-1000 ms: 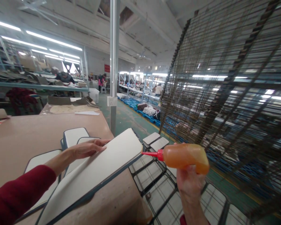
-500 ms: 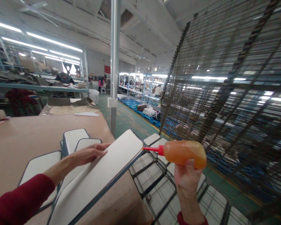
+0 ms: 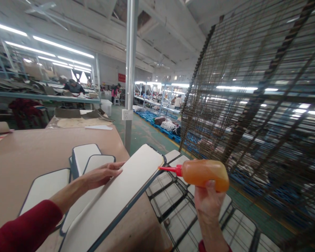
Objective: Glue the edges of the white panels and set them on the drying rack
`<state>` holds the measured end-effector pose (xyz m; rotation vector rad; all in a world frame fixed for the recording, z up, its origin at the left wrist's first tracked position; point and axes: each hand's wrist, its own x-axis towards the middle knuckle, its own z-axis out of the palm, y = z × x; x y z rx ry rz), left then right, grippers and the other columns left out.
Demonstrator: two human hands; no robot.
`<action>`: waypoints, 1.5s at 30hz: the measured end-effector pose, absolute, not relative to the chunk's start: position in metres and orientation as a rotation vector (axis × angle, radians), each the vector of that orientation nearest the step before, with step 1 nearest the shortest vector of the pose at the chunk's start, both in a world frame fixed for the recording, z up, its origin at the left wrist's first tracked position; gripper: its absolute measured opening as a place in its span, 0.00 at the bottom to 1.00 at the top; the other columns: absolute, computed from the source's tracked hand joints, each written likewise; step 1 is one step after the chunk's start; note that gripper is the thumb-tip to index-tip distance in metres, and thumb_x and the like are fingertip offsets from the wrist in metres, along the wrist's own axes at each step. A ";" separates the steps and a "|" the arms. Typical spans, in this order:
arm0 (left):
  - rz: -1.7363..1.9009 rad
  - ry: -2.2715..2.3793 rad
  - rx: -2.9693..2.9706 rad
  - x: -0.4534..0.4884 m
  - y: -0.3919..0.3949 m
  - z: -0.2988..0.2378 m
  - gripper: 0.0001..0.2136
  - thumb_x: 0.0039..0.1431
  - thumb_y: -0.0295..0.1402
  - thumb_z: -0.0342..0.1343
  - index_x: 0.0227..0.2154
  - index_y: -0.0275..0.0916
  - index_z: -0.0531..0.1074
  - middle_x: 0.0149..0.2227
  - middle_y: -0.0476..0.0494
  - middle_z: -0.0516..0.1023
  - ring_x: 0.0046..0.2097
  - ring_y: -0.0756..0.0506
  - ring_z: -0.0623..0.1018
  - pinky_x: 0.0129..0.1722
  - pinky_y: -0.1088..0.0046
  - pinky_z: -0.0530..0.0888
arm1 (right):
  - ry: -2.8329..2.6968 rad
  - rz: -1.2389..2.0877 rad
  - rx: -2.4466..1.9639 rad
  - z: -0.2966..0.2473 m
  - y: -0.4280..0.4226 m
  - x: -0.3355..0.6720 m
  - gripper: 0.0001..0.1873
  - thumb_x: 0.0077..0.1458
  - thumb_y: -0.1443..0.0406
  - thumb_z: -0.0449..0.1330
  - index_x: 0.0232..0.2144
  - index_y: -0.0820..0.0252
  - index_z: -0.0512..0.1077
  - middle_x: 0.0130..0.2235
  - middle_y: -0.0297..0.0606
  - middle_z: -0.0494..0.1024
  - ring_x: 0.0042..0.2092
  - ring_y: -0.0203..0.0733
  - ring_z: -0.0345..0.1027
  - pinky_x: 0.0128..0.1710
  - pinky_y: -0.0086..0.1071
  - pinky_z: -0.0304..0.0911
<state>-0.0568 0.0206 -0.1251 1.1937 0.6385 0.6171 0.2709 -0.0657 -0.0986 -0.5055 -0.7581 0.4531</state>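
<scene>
My left hand [image 3: 102,174] rests with stretched fingers on the near edge of a long white panel with a dark blue rim [image 3: 120,196], which lies tilted over the brown table's [image 3: 31,150] corner. My right hand [image 3: 209,204] grips an orange squeeze bottle with a red nozzle [image 3: 203,172]. The nozzle tip touches or nearly touches the panel's right rim near its far corner. Three more white panels [image 3: 85,156] lie on the table behind my left hand.
A tall wire rack [image 3: 252,105] fills the right side. Wire shelves with white panels [image 3: 178,199] lie low beside the table. A steel post [image 3: 130,77] stands behind the table corner. People work at benches far back.
The bottle's nozzle has slid a little along the panel's rim toward me, and the view has drifted slightly. My left hand stays on the panel.
</scene>
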 end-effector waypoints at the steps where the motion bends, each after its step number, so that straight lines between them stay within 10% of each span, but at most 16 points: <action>1: 0.628 0.651 1.184 -0.056 0.019 -0.125 0.27 0.55 0.33 0.61 0.59 0.39 0.67 0.46 0.38 0.81 0.42 0.42 0.80 0.38 0.75 0.75 | -0.753 0.453 -0.501 -0.099 -0.065 0.271 0.23 0.44 0.60 0.67 0.44 0.54 0.71 0.39 0.35 0.79 0.40 0.46 0.74 0.44 0.44 0.70; 23: 0.800 0.767 1.050 -0.044 0.011 -0.119 0.25 0.51 0.33 0.66 0.54 0.39 0.72 0.40 0.39 0.83 0.35 0.45 0.82 0.34 0.76 0.77 | -0.760 0.597 -0.555 -0.109 -0.063 0.257 0.27 0.41 0.57 0.69 0.44 0.57 0.72 0.41 0.40 0.79 0.43 0.53 0.74 0.51 0.59 0.63; 45: 0.859 0.743 0.972 -0.037 0.016 -0.114 0.30 0.50 0.30 0.66 0.57 0.33 0.67 0.40 0.35 0.83 0.34 0.43 0.82 0.32 0.72 0.79 | -0.817 0.654 -0.595 -0.121 -0.067 0.253 0.24 0.44 0.58 0.67 0.45 0.58 0.71 0.45 0.42 0.78 0.43 0.49 0.73 0.50 0.52 0.65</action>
